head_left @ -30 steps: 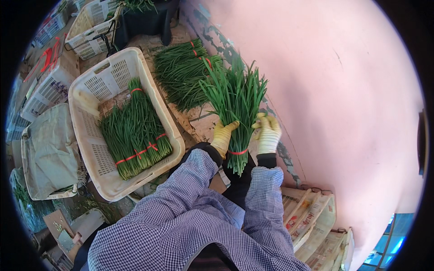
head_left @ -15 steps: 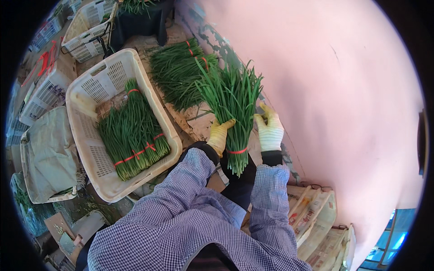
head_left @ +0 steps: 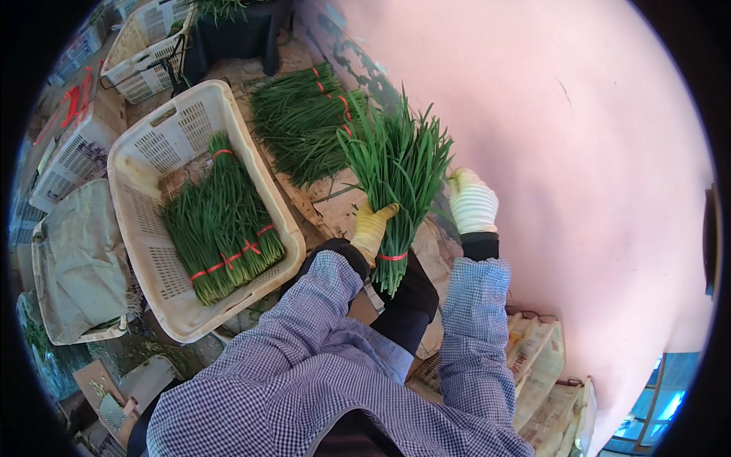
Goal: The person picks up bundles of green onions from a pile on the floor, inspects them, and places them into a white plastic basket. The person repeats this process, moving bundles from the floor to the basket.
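In my left hand [head_left: 371, 232], gloved in yellow and white, is an upright bunch of garlic chives [head_left: 400, 175]. The fingers wrap its lower half just above a red band [head_left: 392, 257], and the pale cut stems point down. My right hand [head_left: 474, 202], in the same kind of glove, is to the right of the leaves with its fingers curled together; whether a leaf is pinched in them is too small to make out. Left of my arms, a cream plastic crate [head_left: 122, 175] contains several banded chive bunches [head_left: 225, 228].
More banded chives [head_left: 304, 126] lie on the floor beyond the crate, along the pink wall [head_left: 563, 152] on my right. Empty-looking crates [head_left: 544, 350] stand at lower right. A cloth-covered crate [head_left: 80, 259] and a black stool [head_left: 232, 42] are at the left and far side.
My right hand has moved right, away from the bunch, and its fingers have closed. The bunch has tilted slightly to the right in my left hand.
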Action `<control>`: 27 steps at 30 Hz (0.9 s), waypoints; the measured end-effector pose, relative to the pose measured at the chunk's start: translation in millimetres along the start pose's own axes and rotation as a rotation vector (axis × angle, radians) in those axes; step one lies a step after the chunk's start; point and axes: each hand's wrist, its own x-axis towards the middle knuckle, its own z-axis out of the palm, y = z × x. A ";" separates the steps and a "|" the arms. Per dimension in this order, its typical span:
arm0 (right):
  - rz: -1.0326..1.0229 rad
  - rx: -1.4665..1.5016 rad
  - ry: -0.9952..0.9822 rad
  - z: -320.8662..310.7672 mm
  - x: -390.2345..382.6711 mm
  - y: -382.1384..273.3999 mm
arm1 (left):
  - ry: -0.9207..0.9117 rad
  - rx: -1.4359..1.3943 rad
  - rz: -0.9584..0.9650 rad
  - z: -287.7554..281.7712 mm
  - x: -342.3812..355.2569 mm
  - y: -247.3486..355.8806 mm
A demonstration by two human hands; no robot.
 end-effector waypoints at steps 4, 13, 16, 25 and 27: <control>0.083 0.122 0.248 -16.5 -3.9 27.0 | -0.026 -0.022 0.012 3.0 -0.4 -4.0; 0.627 1.028 -0.392 65.5 -90.0 60.2 | 0.090 -0.279 -0.214 -12.5 22.3 -11.6; 0.548 1.289 -0.584 87.9 -98.1 29.0 | 0.099 -0.313 -0.289 -9.1 18.5 -7.5; 0.524 1.277 -0.456 88.0 -78.2 13.6 | -0.245 -0.471 -0.257 -14.1 14.3 4.2; 0.535 1.196 -0.392 82.7 -77.2 17.2 | -0.237 -0.283 -0.260 -11.5 10.5 2.7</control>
